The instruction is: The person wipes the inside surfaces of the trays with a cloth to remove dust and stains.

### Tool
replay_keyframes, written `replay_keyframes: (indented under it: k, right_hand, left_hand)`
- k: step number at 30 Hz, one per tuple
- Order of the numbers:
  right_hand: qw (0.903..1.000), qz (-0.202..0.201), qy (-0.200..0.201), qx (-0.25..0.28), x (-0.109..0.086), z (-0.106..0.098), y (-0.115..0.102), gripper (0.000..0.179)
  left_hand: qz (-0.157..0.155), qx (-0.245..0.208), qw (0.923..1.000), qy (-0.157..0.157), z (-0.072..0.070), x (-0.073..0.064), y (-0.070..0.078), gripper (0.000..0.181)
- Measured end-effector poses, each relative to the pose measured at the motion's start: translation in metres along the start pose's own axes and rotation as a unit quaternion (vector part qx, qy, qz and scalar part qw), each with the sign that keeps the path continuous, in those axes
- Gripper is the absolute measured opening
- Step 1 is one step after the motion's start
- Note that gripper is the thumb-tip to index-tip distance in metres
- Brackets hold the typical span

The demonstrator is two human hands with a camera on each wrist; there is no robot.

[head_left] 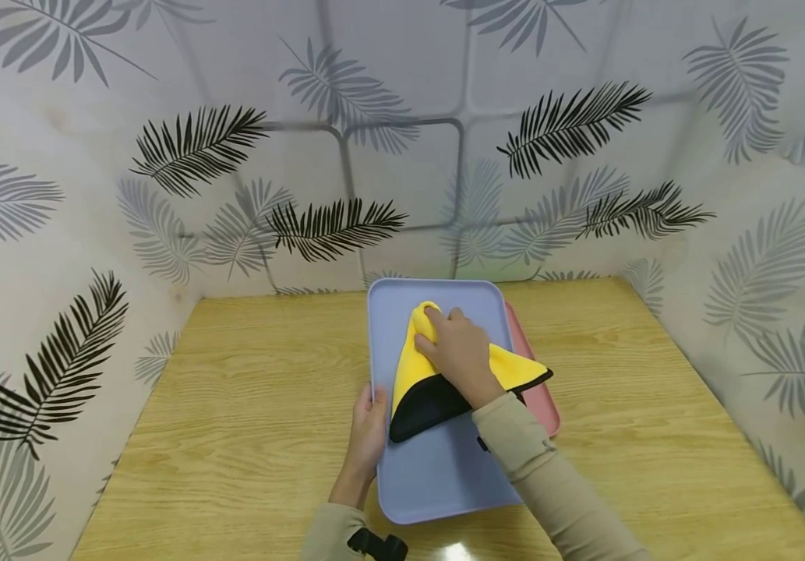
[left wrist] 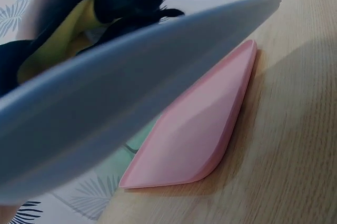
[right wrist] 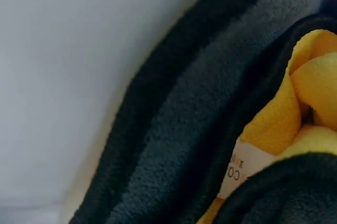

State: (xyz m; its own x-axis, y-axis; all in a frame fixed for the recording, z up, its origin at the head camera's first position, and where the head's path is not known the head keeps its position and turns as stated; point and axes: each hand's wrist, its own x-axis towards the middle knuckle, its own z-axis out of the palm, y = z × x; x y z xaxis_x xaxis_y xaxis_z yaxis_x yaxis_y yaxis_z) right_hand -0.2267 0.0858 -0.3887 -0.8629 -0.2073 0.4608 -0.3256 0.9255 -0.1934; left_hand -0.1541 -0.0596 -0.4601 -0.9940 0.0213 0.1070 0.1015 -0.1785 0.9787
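Note:
My left hand (head_left: 368, 425) grips the left rim of a lavender-blue rectangular tray (head_left: 437, 487), thumb at the edge and the other fingers hidden underneath. In the left wrist view the tray (left wrist: 126, 82) is tilted and raised above the table. My right hand (head_left: 460, 347) holds a yellow cleaning cloth (head_left: 412, 362) with dark grey backing and black edging against the tray's upper inside. The cloth's folds fan out to both sides of the hand. Close up in the right wrist view, the cloth (right wrist: 179, 108) shows a white label, and no fingers are visible there.
A pink tray (left wrist: 195, 124) lies on the wood-grain table (head_left: 248, 436), partly covered by the blue tray in the head view. Leaf-patterned fabric (head_left: 402, 195) stands behind the table and along both sides.

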Motion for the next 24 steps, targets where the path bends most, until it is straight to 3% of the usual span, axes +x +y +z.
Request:
replay_keyframes:
  k: [6, 12, 19, 24]
  right_hand:
    - [0.9982, -0.053, 0.029, -0.001, -0.003, 0.001, -0.017, 0.038]
    - [0.9934, -0.107, 0.037, 0.019, -0.005, 0.002, -0.027, 0.036]
    - [0.9933, -0.107, 0.026, 0.035, -0.005, 0.001, -0.028, 0.037]
    - [0.9932, -0.105, 0.023, 0.043, -0.005, 0.0, -0.023, 0.038]
  left_hand:
    - [-0.004, -0.004, 1.0, -0.001, 0.003, 0.0, -0.001, 0.041]
    - [0.012, -0.069, 0.9968, -0.038, 0.006, -0.001, 0.0, 0.041]
    - [0.005, -0.075, 0.9967, -0.031, 0.007, -0.001, 0.0, 0.041]
    - [-0.011, -0.035, 0.9993, -0.007, 0.006, -0.002, 0.003, 0.043]
